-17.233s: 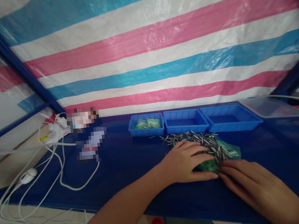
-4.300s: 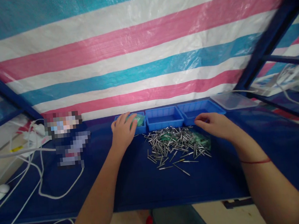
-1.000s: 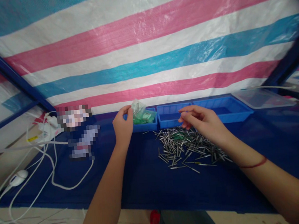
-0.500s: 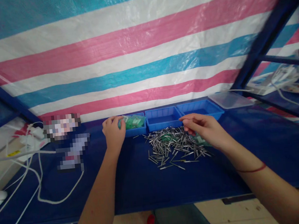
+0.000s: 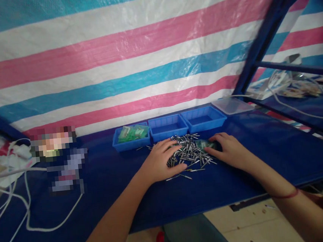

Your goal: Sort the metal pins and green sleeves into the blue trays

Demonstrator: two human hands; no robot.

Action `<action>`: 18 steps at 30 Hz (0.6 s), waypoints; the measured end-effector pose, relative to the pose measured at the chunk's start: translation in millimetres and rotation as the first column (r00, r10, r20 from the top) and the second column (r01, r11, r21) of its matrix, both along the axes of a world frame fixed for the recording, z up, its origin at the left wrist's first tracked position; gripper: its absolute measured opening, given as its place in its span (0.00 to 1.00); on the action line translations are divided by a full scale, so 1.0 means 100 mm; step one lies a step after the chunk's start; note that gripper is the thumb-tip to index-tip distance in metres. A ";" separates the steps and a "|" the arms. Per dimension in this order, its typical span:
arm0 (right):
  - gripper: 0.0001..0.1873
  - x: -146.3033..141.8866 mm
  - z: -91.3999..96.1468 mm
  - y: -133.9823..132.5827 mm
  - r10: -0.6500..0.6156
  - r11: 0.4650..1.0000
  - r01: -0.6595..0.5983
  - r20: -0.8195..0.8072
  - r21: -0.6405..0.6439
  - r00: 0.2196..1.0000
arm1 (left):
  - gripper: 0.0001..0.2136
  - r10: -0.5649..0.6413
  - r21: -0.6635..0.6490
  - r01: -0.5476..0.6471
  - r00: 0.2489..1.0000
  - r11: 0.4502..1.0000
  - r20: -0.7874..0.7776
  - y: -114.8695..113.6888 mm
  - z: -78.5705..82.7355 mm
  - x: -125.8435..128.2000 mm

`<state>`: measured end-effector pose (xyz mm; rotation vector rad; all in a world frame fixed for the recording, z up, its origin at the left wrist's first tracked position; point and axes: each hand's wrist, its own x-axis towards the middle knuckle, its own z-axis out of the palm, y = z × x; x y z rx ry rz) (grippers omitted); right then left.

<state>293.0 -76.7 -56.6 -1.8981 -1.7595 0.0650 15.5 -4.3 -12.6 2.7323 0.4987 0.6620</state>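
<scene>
A loose heap of thin metal rods that look like blind rivets (image 5: pixel 191 150) lies on the blue table. My left hand (image 5: pixel 164 160) rests over the heap's left side, fingers spread and thumb apart. On the right side, a small green plastic packet (image 5: pixel 205 144) sits among the rods. Around its right end is my right hand (image 5: pixel 230 150), thumb and fingers apart; whether it presses on the packet is hard to see. Behind the heap stand three blue bins in a row. Several green packets (image 5: pixel 134 132) fill the left bin (image 5: pixel 132 143).
The middle bin (image 5: pixel 170 133) and right bin (image 5: pixel 206 124) show bare bottoms. A clear plastic lid (image 5: pixel 231 105) lies to their right. White cables (image 5: pixel 50 228) loop across the table's left side, near blurred items. A striped sheet (image 5: pixel 123 75) hangs behind.
My left hand has left the green packets in the left bin and come down right onto the heap. My right hand has lowered beside the packet, its fingers spreading. The view has shifted slightly.
</scene>
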 end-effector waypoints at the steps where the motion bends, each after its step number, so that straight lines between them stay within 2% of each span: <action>1: 0.22 -0.02 0.03 0.01 0.004 1.000 -0.004 -0.017 0.002 1.000 | 0.30 -0.005 0.012 0.006 0.999 1.000 -0.044 -0.01 -0.01 0.00; 3: 0.18 -0.05 0.08 0.00 0.008 1.000 -0.008 -0.060 0.003 0.998 | 0.37 -0.015 0.030 0.018 0.994 0.999 -0.110 -0.04 -0.03 0.00; 5: 0.16 -0.07 0.11 -0.01 0.002 1.000 -0.001 -0.107 0.013 0.994 | 0.39 -0.014 0.040 0.020 0.990 0.999 -0.141 -0.05 -0.05 0.02; 12: 0.19 -0.06 0.16 -0.04 -0.033 0.993 0.058 -0.229 0.105 0.973 | 0.32 0.007 0.051 0.000 0.990 0.999 -0.142 -0.05 -0.09 0.03; 15: 0.19 -0.11 0.30 -0.07 -0.025 0.968 0.101 -0.311 0.230 0.950 | 0.30 0.020 0.035 -0.017 0.996 0.999 -0.090 -0.03 -0.06 0.02; 18: 0.17 -0.32 0.49 -0.03 0.071 0.944 0.067 -0.400 0.322 0.914 | 0.29 0.086 -0.030 -0.084 0.995 0.996 0.058 0.01 -0.01 0.01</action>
